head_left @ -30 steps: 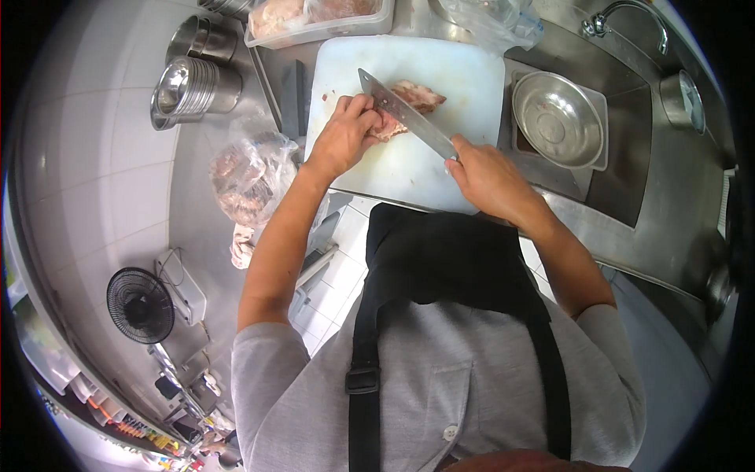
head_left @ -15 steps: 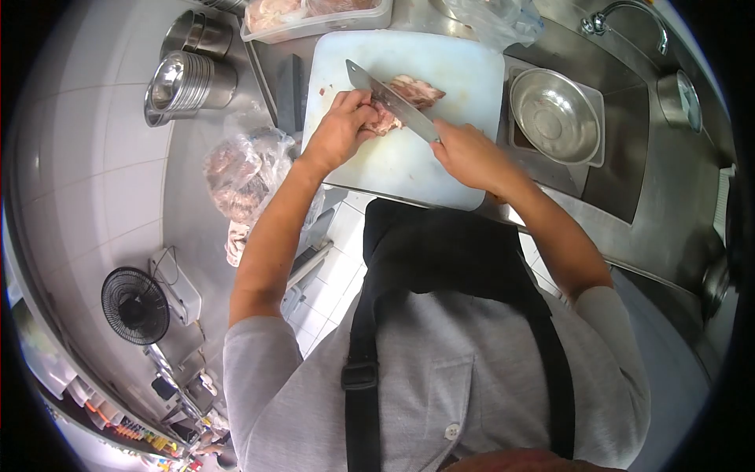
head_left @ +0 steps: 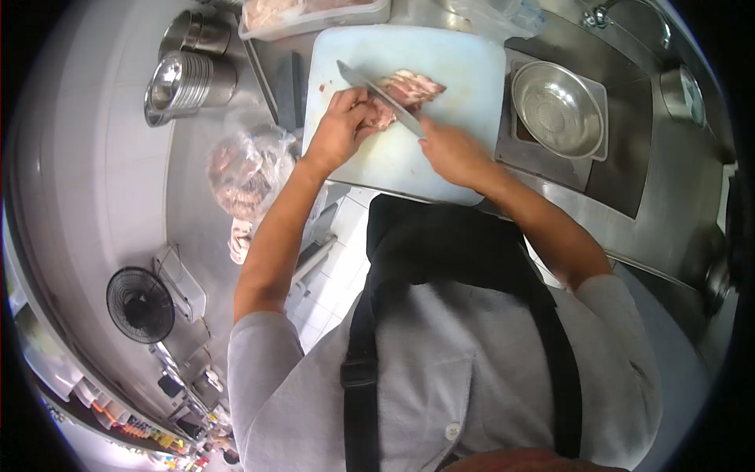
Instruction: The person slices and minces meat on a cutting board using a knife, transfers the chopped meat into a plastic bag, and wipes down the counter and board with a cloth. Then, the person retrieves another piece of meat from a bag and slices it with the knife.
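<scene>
Raw meat (head_left: 410, 86) lies on a white cutting board (head_left: 456, 157), with slices on the far right side of the blade. My right hand (head_left: 454, 154) is closed round the handle of a kitchen knife (head_left: 385, 99), whose blade points up and to the left across the meat. Bent fingers of my left hand (head_left: 340, 128) press on the meat's left part, close beside the blade. The handle is mostly hidden in my right hand, and the left fingertips are partly hidden.
A plastic tub of meat (head_left: 314, 23) stands behind the board. Left of it lie a dark grey bar (head_left: 289, 90) and a plastic bag of meat (head_left: 244, 177). Stacked metal containers (head_left: 189, 86) stand farther left. On the right, a metal bowl (head_left: 557, 110) rests at the sink (head_left: 629, 157).
The knife and my right hand have shifted a little left, and the blade looks more edge-on. More of the sliced meat shows beyond it. My left hand keeps its hold.
</scene>
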The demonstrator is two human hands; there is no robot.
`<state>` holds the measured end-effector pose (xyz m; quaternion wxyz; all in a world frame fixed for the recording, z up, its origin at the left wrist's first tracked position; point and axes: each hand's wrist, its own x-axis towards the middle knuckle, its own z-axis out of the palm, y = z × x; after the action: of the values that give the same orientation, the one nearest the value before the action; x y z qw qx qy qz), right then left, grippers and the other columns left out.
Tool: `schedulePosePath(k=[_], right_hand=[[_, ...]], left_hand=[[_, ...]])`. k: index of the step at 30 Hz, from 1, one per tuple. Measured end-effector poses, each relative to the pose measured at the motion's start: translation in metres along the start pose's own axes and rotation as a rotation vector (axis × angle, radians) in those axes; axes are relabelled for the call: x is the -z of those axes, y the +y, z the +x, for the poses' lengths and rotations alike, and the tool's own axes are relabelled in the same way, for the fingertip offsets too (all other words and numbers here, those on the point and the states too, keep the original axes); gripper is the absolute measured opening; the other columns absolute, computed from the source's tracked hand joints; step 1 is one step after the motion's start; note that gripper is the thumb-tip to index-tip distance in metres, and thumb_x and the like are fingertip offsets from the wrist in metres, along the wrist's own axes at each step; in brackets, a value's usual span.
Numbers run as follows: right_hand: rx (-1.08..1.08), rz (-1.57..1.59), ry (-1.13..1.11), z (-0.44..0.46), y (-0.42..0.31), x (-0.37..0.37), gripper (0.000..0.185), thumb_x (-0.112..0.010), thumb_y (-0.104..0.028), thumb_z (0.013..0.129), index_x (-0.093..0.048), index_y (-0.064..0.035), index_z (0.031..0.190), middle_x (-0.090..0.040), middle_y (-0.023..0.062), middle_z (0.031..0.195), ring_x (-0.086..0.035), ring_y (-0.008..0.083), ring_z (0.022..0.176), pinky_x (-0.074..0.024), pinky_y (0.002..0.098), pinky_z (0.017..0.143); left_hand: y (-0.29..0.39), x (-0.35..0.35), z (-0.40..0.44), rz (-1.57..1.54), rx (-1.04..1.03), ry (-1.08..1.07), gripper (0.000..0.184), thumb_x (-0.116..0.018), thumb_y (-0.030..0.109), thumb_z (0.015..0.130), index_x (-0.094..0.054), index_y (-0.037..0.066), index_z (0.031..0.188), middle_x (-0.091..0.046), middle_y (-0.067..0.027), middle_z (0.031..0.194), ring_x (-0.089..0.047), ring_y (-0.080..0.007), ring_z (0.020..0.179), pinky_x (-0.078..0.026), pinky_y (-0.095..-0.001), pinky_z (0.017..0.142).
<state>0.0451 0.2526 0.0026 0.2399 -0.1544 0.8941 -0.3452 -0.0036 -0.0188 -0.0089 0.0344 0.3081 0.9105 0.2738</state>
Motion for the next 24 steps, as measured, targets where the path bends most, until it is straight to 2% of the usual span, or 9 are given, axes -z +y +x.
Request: schedulePosePath(k=[2, 5, 8, 11, 19, 24], right_hand=[[-0.024, 0.018, -0.015, 0.009, -0.007, 0.006, 0.023, -0.055, -0.017, 0.107, -0.053, 0.0033, 0.118, -0.072, 0.0289, 0.098, -0.070, 0.0488, 0.094, -0.0525, 0.0610, 0.084], [-0.022, -0.042, 0.029, -0.001, -0.008, -0.005, 0.031, -0.055, -0.021, 0.109, -0.050, 0.0029, 0.128, -0.072, 0.0290, 0.096, -0.069, 0.0500, 0.092, -0.0520, 0.0608, 0.083], [-0.061, -0.055, 0.021, 0.006, 0.000, -0.032, 0.024, -0.055, -0.018, 0.109, -0.051, 0.0023, 0.122, -0.072, 0.0288, 0.093, -0.071, 0.0496, 0.091, -0.0531, 0.0601, 0.083], [0.002, -0.038, 0.068, 0.005, -0.001, -0.027, 0.021, -0.055, -0.017, 0.108, -0.051, 0.0019, 0.116, -0.072, 0.0286, 0.092, -0.071, 0.0497, 0.090, -0.0536, 0.0597, 0.082], [0.001, -0.016, 0.071, 0.004, 0.000, -0.029, 0.021, -0.056, -0.015, 0.108, -0.051, 0.0033, 0.115, -0.072, 0.0295, 0.093, -0.071, 0.0495, 0.092, -0.0535, 0.0596, 0.083], [0.015, -0.067, 0.092, -0.006, -0.004, -0.025, 0.017, -0.052, -0.007, 0.100, -0.054, 0.0036, 0.113, -0.073, 0.0278, 0.092, -0.075, 0.0450, 0.091, -0.0583, 0.0578, 0.079]], left_hand=[[-0.004, 0.001, 0.006, -0.027, 0.024, 0.006, 0.033, -0.087, 0.001, 0.074, -0.070, 0.005, 0.102, -0.060, -0.0137, 0.134, -0.056, -0.0384, 0.127, -0.052, -0.0458, 0.105], [-0.002, -0.003, 0.000, -0.010, 0.047, 0.035, 0.032, -0.086, 0.002, 0.076, -0.071, 0.005, 0.103, -0.060, -0.0144, 0.134, -0.056, -0.0384, 0.127, -0.051, -0.0461, 0.105], [0.001, -0.007, -0.004, 0.008, 0.048, 0.053, 0.030, -0.085, 0.002, 0.078, -0.071, 0.005, 0.104, -0.059, -0.0136, 0.133, -0.056, -0.0378, 0.126, -0.052, -0.0462, 0.105], [0.006, -0.002, 0.002, 0.016, 0.048, 0.043, 0.030, -0.085, 0.001, 0.078, -0.071, 0.005, 0.105, -0.059, -0.0132, 0.133, -0.056, -0.0374, 0.126, -0.052, -0.0460, 0.105], [0.005, -0.002, 0.000, 0.016, 0.040, 0.019, 0.033, -0.085, 0.001, 0.077, -0.070, 0.004, 0.107, -0.056, -0.0145, 0.136, -0.056, -0.0382, 0.126, -0.053, -0.0458, 0.103], [0.016, 0.013, 0.005, 0.004, 0.008, 0.096, 0.026, -0.082, 0.001, 0.081, -0.070, 0.004, 0.104, -0.065, -0.0151, 0.117, -0.064, -0.0378, 0.112, -0.056, -0.0445, 0.093]])
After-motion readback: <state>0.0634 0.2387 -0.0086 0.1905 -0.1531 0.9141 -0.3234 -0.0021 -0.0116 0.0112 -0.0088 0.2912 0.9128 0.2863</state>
